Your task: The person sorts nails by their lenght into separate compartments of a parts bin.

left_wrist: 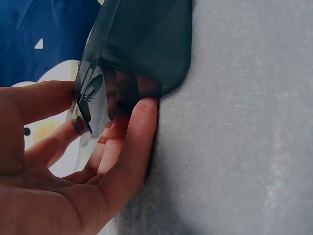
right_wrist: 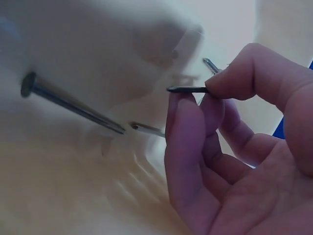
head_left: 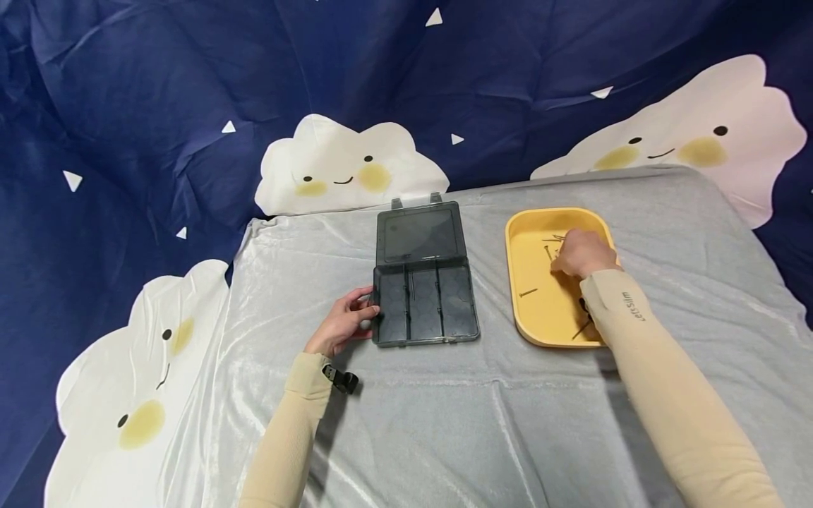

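A dark translucent compartment box lies on the cloth with its lid folded back. One thin nail shows in its middle compartment. At the box's left side, my left hand grips the wall; in the left wrist view the thumb is at the rim and other fingers are at the side and lower edge. Inside the yellow tray, my right hand pinches a nail between thumb and fingers. Another nail lies nearby, its head towards the left.
Several loose nails lie in the tray, one nail near its left wall. Grey cloth covers the table, with wrinkles in front. Behind hangs a dark blue curtain with cloud prints.
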Tool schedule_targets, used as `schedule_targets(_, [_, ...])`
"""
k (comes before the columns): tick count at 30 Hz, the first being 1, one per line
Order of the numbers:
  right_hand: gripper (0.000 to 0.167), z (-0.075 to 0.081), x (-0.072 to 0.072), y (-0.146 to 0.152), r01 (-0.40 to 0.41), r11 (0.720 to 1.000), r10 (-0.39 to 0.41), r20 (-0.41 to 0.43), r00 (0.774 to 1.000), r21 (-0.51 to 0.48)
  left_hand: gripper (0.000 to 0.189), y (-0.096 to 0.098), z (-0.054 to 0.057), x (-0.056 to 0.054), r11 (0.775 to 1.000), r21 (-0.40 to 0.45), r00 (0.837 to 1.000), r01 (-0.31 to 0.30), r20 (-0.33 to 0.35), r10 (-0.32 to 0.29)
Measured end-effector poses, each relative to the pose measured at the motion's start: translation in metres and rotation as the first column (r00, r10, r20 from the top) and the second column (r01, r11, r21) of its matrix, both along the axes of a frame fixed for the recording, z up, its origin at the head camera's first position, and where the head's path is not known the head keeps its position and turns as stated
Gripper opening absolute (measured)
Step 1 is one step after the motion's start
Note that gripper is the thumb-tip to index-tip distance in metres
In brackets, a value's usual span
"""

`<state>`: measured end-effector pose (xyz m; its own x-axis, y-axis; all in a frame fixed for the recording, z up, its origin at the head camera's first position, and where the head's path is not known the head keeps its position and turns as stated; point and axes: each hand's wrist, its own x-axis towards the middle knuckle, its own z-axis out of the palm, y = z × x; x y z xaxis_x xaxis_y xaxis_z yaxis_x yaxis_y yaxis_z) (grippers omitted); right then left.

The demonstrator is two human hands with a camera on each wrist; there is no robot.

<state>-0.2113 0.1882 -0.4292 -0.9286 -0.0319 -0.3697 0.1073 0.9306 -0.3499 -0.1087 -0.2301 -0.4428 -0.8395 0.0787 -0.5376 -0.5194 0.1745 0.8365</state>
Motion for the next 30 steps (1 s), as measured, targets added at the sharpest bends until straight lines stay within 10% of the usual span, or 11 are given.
schedule_targets(30, [0.024, 0.034, 0.006, 0.0, -0.002, 0.981, -0.036, -0.196, 0.98, -0.193, 0.058, -0.001, 0.001, 0.0, 1.0, 0.002, 1.0, 0.013, 0.0, -0.013])
